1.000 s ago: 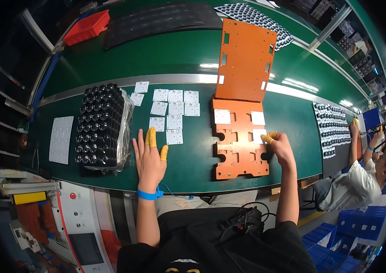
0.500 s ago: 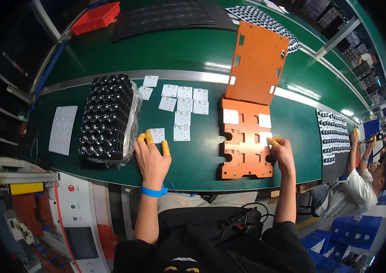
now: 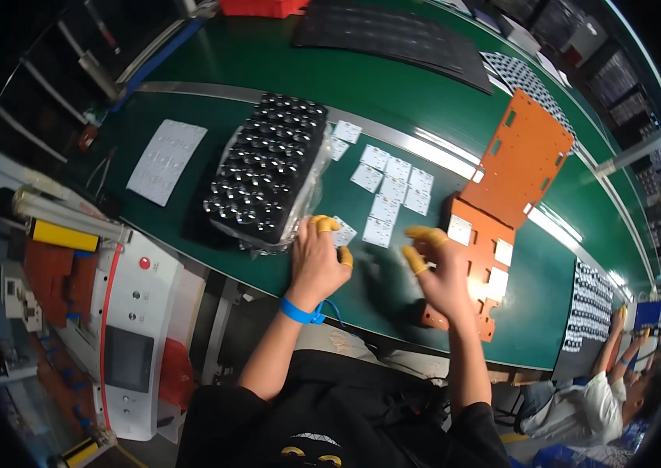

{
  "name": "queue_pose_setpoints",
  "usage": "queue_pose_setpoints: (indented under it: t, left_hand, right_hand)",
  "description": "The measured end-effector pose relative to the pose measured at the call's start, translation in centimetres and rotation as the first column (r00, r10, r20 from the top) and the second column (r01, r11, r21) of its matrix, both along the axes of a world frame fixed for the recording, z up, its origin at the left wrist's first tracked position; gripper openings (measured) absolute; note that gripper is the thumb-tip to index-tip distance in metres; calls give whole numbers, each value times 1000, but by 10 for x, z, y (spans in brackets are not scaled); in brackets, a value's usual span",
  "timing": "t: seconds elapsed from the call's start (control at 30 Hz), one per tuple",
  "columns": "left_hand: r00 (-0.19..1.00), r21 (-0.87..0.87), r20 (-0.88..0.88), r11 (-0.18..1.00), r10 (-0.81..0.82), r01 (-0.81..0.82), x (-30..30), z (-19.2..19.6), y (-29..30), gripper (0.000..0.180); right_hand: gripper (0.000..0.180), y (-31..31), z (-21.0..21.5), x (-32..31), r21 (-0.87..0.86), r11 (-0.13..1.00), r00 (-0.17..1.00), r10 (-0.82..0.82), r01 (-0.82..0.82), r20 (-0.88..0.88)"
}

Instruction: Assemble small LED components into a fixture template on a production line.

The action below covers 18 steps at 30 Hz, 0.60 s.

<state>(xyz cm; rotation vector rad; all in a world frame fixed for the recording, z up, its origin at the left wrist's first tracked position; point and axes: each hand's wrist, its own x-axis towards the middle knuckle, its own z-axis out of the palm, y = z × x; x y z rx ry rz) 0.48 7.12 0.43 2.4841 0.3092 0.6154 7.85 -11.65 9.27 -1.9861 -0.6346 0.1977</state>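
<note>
My left hand (image 3: 319,261), with yellow finger cots and a blue wrist strap, is closed on a small white circuit board (image 3: 344,232) beside the black lens stack. Its fingers hide part of that board. Over the table, between that board and the orange fixture (image 3: 480,248), my right hand (image 3: 443,273) has its fingers apart and nothing visible in them. White boards sit in the fixture, one (image 3: 459,229) at its upper left and two along its right side. The hinged orange lid (image 3: 524,156) stands open. Several loose white boards (image 3: 393,189) lie between stack and fixture.
The stack of black lens trays (image 3: 268,168) in clear plastic stands left of my hands. Beyond it lies a white panel (image 3: 167,161). Black sheets (image 3: 393,43) and a red bin (image 3: 264,6) are at the back. A co-worker (image 3: 580,409) works at the right.
My right hand has left the board in the fixture and moved left, toward my left hand. The left hand keeps its place at the same board. The whole view has turned and shifted.
</note>
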Motion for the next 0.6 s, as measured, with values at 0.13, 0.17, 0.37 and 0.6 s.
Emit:
queue_pose_setpoints:
  t: [0.13,0.17,0.37,0.6]
  left_hand:
    - [998,3,51,999,42,-42,2,-7,-2,54]
    - [999,52,21,998,28,-29,2,-12,-2,53]
    - [995,1,97,1000,-6,6,5,-7,1,49]
    - [992,-69,20,990,-122,123,3,-11,6,54]
  right_hand:
    - [33,74,25,-6,55,966,956,240,-252,167]
    - [33,88,26,-4,68,963,942,239,-261,236]
    - [35,145,29,6,26,975,878,186,-220,441]
    - [34,160,29,11,-9,981,815,168,-195,554]
